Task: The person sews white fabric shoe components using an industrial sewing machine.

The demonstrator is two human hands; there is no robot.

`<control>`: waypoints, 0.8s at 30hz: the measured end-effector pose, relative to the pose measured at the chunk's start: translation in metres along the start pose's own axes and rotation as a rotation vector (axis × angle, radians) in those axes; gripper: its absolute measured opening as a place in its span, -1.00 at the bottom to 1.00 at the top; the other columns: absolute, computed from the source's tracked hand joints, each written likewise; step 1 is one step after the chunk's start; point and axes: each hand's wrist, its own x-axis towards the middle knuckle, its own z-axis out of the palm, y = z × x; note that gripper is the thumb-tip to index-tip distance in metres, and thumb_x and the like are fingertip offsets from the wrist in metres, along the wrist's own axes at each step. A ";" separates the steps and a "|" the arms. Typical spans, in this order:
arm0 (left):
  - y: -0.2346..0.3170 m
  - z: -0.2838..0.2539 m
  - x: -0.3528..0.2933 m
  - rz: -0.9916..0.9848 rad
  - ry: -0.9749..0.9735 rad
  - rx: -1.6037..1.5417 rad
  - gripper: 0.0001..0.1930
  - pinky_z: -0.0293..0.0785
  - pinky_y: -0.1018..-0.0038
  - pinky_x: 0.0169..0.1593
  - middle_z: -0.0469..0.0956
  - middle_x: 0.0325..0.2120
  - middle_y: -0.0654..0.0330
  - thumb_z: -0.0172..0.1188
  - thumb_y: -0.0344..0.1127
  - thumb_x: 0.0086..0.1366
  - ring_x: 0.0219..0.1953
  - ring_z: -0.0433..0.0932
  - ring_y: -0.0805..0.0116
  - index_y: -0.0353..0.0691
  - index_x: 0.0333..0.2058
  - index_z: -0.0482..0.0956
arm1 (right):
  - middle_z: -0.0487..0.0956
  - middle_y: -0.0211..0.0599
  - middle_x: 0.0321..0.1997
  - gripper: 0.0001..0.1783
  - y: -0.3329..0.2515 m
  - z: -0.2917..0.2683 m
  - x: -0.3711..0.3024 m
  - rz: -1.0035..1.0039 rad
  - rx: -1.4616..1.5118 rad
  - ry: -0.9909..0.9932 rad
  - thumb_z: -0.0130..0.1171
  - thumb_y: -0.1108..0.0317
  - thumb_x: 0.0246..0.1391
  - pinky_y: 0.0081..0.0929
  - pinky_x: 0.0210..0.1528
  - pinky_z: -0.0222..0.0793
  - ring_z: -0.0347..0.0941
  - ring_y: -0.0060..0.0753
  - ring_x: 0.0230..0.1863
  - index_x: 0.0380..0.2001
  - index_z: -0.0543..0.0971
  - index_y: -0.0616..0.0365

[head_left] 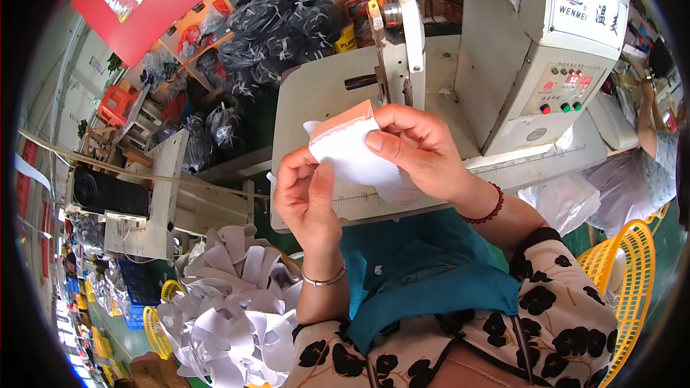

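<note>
In front of the machine I hold up a thin white sheet piece (353,155) with an orange-tan piece (348,118) along its top edge. It looks like a cut material part, but its exact kind cannot be made out. My left hand (307,197) pinches the lower left side between thumb and fingers. The upper right corner is gripped by my right hand (420,149), its thumb across the front. Some white material hangs below, partly behind the right hand. Just beyond my hands stand the machine's upright arm and roller head (390,11).
A pale worktable (316,86) with a ruler edge carries the machine's control box (550,65). White cut pieces (230,302) are heaped at lower left. A yellow basket (636,273) stands at right, near another person (640,165). Black bags (266,29) are piled behind.
</note>
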 end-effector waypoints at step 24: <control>0.000 -0.013 -0.004 -0.126 0.005 -0.079 -0.81 0.24 0.59 -0.09 0.53 -0.37 0.22 0.01 -0.51 0.16 -0.27 0.43 0.50 -0.42 -0.27 0.53 | 0.51 -0.46 -0.33 -0.82 0.005 -0.005 -0.004 0.169 0.105 -0.048 0.00 0.43 0.14 -0.72 -0.23 0.22 0.34 -0.74 -0.31 -0.23 0.49 0.26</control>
